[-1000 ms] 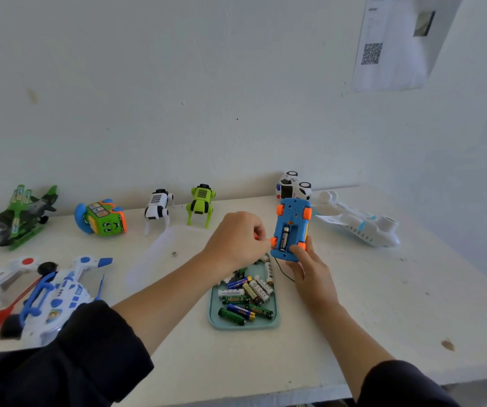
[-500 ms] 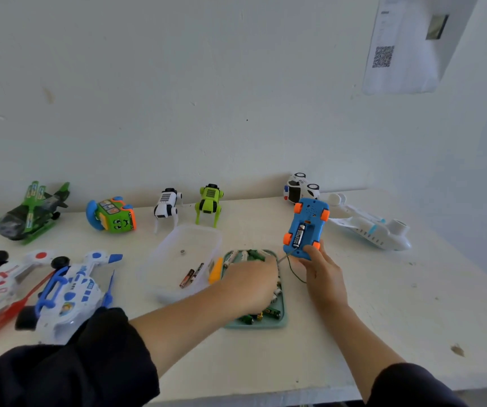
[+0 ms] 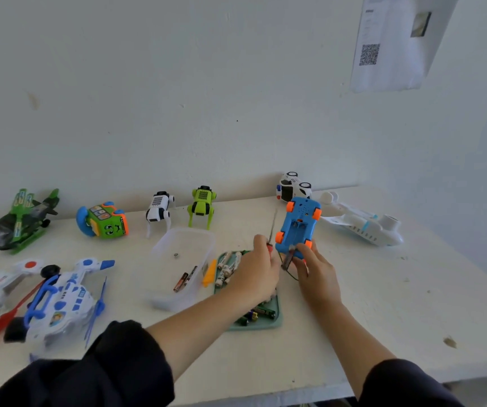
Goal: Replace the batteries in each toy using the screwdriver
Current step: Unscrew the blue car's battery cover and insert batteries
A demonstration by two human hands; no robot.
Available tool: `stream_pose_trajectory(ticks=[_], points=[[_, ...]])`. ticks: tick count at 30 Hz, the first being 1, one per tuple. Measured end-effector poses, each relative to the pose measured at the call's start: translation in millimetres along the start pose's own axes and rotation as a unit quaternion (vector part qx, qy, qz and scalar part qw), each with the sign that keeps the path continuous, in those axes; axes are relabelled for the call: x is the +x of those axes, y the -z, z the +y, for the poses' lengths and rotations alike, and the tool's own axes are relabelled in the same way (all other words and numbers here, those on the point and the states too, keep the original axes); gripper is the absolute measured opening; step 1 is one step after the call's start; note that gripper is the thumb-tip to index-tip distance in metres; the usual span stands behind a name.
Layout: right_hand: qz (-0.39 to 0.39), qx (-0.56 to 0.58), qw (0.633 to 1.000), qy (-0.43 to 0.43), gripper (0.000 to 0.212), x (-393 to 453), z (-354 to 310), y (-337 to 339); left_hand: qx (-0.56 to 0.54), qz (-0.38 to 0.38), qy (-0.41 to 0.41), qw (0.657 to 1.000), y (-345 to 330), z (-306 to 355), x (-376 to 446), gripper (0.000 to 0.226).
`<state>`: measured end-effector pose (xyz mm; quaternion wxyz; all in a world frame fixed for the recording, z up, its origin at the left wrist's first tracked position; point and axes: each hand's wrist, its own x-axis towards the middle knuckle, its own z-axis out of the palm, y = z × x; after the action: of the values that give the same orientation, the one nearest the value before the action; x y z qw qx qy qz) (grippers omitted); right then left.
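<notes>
My right hand (image 3: 317,270) holds a blue toy car (image 3: 298,227) with orange wheels, underside up and tilted off the table. Its battery compartment is open and looks empty. A blurred battery (image 3: 287,259) sits at the car's lower end, against my right thumb. My left hand (image 3: 255,273) is closed on a screwdriver (image 3: 272,230) with a red handle. Its thin shaft points up, just left of the car. Below my left hand lies a green tray (image 3: 255,326) of loose batteries, partly hidden by my wrist.
A clear plastic tub (image 3: 188,239) left of the tray holds a screw and two batteries, with an orange piece (image 3: 209,273) beside it. Other toys line the wall: green helicopter (image 3: 19,221), green bus (image 3: 103,221), two robot dogs, white car (image 3: 293,186), white plane (image 3: 362,226). Two helicopters lie at the left.
My left hand dropped from the car to the tray, then rose holding the screwdriver upright. The battery seen in the car's compartment is now out, at the car's lower end.
</notes>
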<state>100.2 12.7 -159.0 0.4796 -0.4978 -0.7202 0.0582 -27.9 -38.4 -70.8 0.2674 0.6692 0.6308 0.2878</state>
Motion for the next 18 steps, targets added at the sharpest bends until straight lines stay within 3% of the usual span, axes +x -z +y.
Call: stream_pose_trajectory(ticks=[3, 5, 7, 13, 18], points=[[-0.007, -0.02, 1.0, 0.008, 0.023, 0, -4, 5, -0.19, 0.016, 0.094, 0.977, -17, 14, 17, 0.018], [-0.039, -0.019, 0.999, -0.011, 0.029, 0, -9, 11, -0.218, 0.032, 0.113, 0.969, -26, 19, 27, 0.02], [-0.051, -0.025, 0.998, -0.016, 0.034, 2, -8, 12, -0.222, 0.035, 0.116, 0.968, -30, 19, 33, 0.021], [0.03, 0.013, 0.999, -0.035, 0.019, 1, 3, 3, -0.15, 0.032, 0.098, 0.983, -28, 0, 40, 0.018], [0.056, 0.037, 0.996, -0.057, 0.018, 4, 1, 5, -0.053, -0.055, 0.067, 0.995, -29, -16, 33, 0.045]])
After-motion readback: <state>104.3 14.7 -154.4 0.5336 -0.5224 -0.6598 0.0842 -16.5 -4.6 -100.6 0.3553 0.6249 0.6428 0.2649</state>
